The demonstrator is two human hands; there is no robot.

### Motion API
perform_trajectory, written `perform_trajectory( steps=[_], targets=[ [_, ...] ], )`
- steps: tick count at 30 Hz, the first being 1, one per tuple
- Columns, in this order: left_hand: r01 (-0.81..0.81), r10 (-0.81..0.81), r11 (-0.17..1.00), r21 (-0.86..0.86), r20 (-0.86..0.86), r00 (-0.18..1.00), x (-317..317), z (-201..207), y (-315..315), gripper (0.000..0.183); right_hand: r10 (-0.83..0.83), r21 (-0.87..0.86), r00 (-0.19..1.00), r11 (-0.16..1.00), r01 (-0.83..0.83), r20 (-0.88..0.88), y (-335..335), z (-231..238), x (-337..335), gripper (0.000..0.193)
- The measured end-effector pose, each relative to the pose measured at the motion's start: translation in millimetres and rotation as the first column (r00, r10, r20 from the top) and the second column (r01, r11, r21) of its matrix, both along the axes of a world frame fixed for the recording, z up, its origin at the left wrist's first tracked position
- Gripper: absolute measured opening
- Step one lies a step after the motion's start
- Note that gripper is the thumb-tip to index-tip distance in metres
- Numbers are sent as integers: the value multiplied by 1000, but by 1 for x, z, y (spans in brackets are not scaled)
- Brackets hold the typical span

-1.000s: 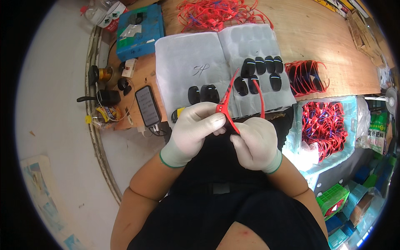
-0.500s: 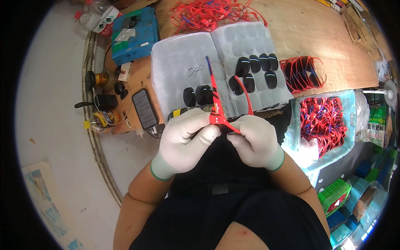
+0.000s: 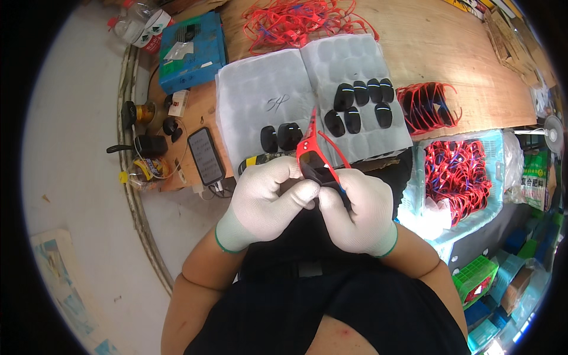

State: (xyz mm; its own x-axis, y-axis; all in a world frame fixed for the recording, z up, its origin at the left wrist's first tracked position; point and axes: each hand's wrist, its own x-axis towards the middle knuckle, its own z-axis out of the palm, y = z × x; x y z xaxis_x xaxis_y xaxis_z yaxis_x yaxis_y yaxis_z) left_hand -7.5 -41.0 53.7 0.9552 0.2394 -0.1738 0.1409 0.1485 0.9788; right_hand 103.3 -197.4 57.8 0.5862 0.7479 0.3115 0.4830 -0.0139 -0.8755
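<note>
A red glasses frame (image 3: 306,147) is pinched between my two white-gloved hands, close in front of my body. My left hand (image 3: 269,198) grips it at the left side, and my right hand (image 3: 358,210) grips the right side near a temple arm. A dark lens (image 3: 319,175) shows at the frame between my fingertips; whether it sits fully in the rim I cannot tell. Just beyond, loose dark lenses (image 3: 290,136) lie on a white moulded tray sheet (image 3: 248,89), with several more lenses (image 3: 352,119) on its right half.
Red frames (image 3: 307,21) are heaped at the back. Red glasses with dark lenses (image 3: 429,106) stand in a row at right, above a light-blue basket (image 3: 497,177) of red frames. On the left are a phone (image 3: 206,155), a blue box (image 3: 201,65) and bottles (image 3: 133,29).
The frame has been turned and tilted in my hands, so its front and a dark lens now show. My right hand has shifted slightly down, its thumb closer to my left thumb.
</note>
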Motion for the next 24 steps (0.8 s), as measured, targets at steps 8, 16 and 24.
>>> perform_trajectory(
  steps=[8,16,24],
  targets=[
    [56,-59,998,44,72,996,-1,4,0,14,45,26,997,999,-47,67,-5,2,3,6],
    [-3,1,1000,26,76,997,1,2,-3,16,21,-24,999,1000,-20,49,-7,-2,10,18],
    [51,-70,994,99,203,977,1,-3,-9,18,-7,114,937,993,-35,350,-13,-1,11,21]
  ],
)
